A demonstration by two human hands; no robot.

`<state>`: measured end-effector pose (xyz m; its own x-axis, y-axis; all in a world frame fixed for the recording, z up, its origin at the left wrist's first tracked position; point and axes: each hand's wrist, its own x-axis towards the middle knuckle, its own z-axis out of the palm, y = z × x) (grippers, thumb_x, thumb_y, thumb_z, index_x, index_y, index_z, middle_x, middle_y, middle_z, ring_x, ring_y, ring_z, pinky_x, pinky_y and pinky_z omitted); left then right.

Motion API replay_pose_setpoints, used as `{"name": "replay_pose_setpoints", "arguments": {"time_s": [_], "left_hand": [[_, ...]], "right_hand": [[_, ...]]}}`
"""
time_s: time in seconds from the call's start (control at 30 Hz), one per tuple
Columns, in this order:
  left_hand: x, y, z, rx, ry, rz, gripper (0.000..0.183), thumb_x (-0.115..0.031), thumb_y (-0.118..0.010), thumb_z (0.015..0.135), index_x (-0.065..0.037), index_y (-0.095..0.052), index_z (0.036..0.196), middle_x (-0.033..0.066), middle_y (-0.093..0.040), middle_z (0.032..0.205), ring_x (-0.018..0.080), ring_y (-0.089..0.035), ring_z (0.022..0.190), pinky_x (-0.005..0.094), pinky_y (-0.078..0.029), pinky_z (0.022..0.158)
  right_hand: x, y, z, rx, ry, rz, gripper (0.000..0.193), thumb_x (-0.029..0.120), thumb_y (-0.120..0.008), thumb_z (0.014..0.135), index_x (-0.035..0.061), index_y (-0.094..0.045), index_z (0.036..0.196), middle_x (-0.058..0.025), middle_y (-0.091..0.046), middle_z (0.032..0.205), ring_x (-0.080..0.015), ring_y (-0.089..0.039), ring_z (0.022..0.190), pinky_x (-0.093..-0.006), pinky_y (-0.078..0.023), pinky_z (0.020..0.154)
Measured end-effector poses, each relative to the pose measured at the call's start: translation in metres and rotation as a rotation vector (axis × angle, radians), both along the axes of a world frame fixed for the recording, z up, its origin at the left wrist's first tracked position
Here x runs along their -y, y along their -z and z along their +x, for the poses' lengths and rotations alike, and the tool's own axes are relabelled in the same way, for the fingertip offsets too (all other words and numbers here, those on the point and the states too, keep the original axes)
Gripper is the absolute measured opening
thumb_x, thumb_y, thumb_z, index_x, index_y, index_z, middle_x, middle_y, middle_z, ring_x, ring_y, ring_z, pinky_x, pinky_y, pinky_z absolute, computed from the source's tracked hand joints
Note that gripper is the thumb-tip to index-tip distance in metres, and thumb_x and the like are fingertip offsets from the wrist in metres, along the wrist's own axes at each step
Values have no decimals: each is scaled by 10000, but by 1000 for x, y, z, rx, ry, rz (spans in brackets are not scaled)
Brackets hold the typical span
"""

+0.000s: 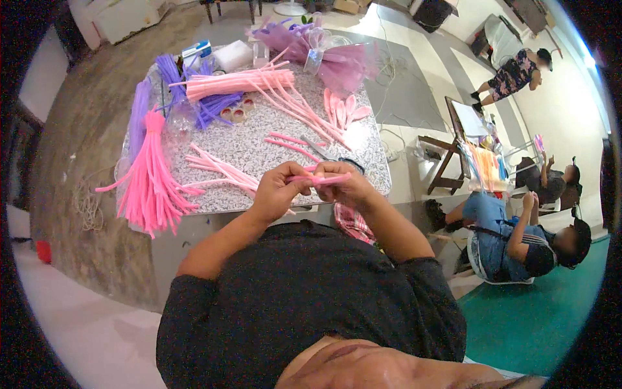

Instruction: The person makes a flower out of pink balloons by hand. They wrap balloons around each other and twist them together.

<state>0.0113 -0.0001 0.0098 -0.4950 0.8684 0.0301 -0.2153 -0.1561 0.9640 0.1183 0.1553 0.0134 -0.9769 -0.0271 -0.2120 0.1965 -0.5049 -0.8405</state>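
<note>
Both my hands meet at the table's near edge, holding a short pink pipe cleaner piece (339,179) that looks bent or doubled. My left hand (278,190) pinches one end between thumb and fingers. My right hand (343,188) is closed around the other part, with an end sticking out to the right. Just beyond them lie scissors (319,148), their dark handles close to my right hand. Loose pink pipe cleaners (291,144) rest beside the blades. Paler pink ones (223,170) fan out left of my left hand. Petal-like pink loops (341,110) lie at the far right.
A bright pink pipe cleaner bundle (154,172) overhangs the speckled table's (246,133) left side. Behind are a light pink bundle (240,84), purple bundles (217,109), tape rolls (238,115) and a mauve wrapped bouquet (337,61). Two people sit at another table at right; another stands.
</note>
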Motion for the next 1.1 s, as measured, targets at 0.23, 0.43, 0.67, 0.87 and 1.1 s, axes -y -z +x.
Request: {"name": "replay_pose_setpoints", "arguments": {"time_s": [0.23, 0.43, 0.67, 0.87, 1.1], "left_hand": [[-11, 24, -5, 80, -234, -137, 139, -106, -631, 789, 3, -580, 858, 29, -580, 720, 79, -533, 623, 216, -449, 587], [-8, 24, -13, 374, -127, -97, 134, -125, -615, 816, -15, -566, 874, 29, -575, 741, 83, -521, 578, 227, -455, 544], [-1, 21, -17, 769, 129, -134, 155, -138, -599, 839, -23, -548, 928, 24, -568, 729, 77, -526, 553, 211, -468, 538], [-2, 19, -10, 756, 83, -133, 140, -135, -593, 845, -25, -545, 918, 23, -567, 729, 77, -514, 566, 212, -458, 526], [-7, 28, 2, 75, -171, -192, 142, -128, -628, 809, -4, -565, 836, 32, -588, 697, 85, -533, 567, 221, -446, 514]], "right_hand": [[41, 32, -2, 108, 210, 286, 190, 199, -520, 882, 23, -558, 823, 0, -490, 562, -106, -458, 480, -243, -369, 455], [30, 5, 5, 10, 343, 1070, 131, 110, -552, 851, -13, -593, 870, -90, -596, 677, -133, -545, 585, -287, -432, 543], [21, 2, -2, -210, 380, 938, 126, 66, -561, 843, -27, -588, 924, -54, -585, 773, -110, -558, 720, -247, -449, 638], [24, 1, -1, -297, 414, 1185, 77, 74, -576, 794, 13, -595, 836, -113, -572, 715, -234, -554, 632, -329, -441, 579], [35, 13, 1, -398, 507, 1448, 52, 53, -580, 733, 31, -542, 761, -112, -528, 670, -291, -537, 610, -365, -421, 530]]}}
